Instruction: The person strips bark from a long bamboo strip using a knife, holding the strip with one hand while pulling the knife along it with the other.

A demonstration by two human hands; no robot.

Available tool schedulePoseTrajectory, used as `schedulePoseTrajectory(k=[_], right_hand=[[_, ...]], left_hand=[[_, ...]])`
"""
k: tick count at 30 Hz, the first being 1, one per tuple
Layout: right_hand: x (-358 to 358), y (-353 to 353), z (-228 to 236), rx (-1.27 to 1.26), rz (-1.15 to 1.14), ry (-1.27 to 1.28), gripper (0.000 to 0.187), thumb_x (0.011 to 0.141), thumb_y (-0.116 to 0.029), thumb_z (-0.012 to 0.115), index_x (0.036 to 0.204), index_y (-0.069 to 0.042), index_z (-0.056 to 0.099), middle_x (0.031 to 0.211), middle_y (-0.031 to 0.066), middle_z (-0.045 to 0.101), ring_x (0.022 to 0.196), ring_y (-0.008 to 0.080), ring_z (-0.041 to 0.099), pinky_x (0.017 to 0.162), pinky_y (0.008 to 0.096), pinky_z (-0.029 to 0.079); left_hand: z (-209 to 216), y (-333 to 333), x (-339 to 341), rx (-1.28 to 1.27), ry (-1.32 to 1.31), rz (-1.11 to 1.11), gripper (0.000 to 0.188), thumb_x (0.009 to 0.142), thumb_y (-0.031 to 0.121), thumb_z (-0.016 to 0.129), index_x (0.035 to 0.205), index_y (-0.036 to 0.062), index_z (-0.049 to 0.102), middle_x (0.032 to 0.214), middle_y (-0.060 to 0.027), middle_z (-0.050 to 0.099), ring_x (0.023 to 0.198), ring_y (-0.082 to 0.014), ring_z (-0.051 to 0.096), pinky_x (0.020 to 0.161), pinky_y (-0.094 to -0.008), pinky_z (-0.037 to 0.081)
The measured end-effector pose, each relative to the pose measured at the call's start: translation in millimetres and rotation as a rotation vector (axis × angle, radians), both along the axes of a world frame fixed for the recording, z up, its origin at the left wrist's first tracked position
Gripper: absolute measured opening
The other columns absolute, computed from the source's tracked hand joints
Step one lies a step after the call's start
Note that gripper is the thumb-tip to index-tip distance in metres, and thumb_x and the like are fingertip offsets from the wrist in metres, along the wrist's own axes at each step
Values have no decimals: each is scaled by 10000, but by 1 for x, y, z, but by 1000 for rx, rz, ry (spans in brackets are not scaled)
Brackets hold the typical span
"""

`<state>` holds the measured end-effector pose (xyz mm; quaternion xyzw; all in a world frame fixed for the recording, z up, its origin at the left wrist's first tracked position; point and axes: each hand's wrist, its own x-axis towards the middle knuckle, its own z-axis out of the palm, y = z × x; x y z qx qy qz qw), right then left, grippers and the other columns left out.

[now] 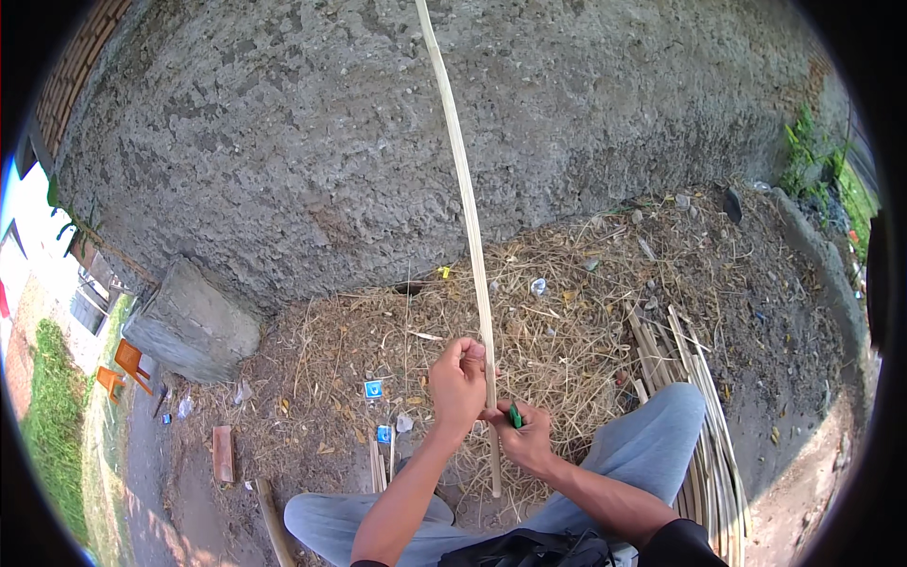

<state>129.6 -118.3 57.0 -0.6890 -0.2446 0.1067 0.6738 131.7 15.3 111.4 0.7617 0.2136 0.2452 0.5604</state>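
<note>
A long, pale strip of split bamboo or wood rises from between my knees past the top of the view, bending slightly along its length. My left hand is closed around it in a pinch, thumb and fingers against its left side. Just below and to the right, my right hand is closed on a small tool with a green handle. Its fingers also meet the strip, and the tool's working end is hidden. The strip's lower end hangs below both hands, above the ground.
A rough grey wall stands ahead, with a concrete block at its left. Shavings litter the ground. More strips lie by my right knee. A brick and a wooden pole lie at left.
</note>
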Motion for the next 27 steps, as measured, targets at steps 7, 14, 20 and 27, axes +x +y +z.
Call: schedulePoseTrajectory(k=[7, 14, 20, 27], right_hand=[[-1, 1, -3, -4, 18, 81, 120, 921, -129, 673, 928, -100, 789, 591, -18, 571, 545, 53, 494, 513, 257, 393], [-5, 4, -5, 70, -3, 40, 127, 934, -145, 669, 932, -101, 788, 595, -26, 582, 550, 42, 481, 518, 246, 396], [2, 1, -2, 3, -8, 78, 115, 901, -113, 688, 972, -71, 768, 681, 43, 695, 570, 51, 558, 536, 259, 458], [10, 11, -8, 199, 66, 128, 257, 859, -137, 766, 1091, -36, 726, 710, 12, 686, 579, 42, 531, 527, 221, 435]], left_hand=[[35, 22, 14, -43, -119, 64, 201, 1060, 135, 436, 951, -3, 533, 859, -67, 586, 678, -159, 682, 512, -245, 502], [48, 88, 1, 92, -22, 178, 504, 1082, 419, 299, 1236, -11, 511, 1079, -131, 634, 929, -223, 673, 720, -282, 540], [-6, 30, -38, -269, 236, -512, 503, 1025, 299, 558, 1399, -25, 471, 1270, -156, 612, 1107, -202, 630, 928, -326, 506], [4, 4, -33, -182, 85, -278, 229, 1041, 188, 519, 1121, 9, 638, 1073, -92, 684, 969, -119, 639, 847, -277, 526]])
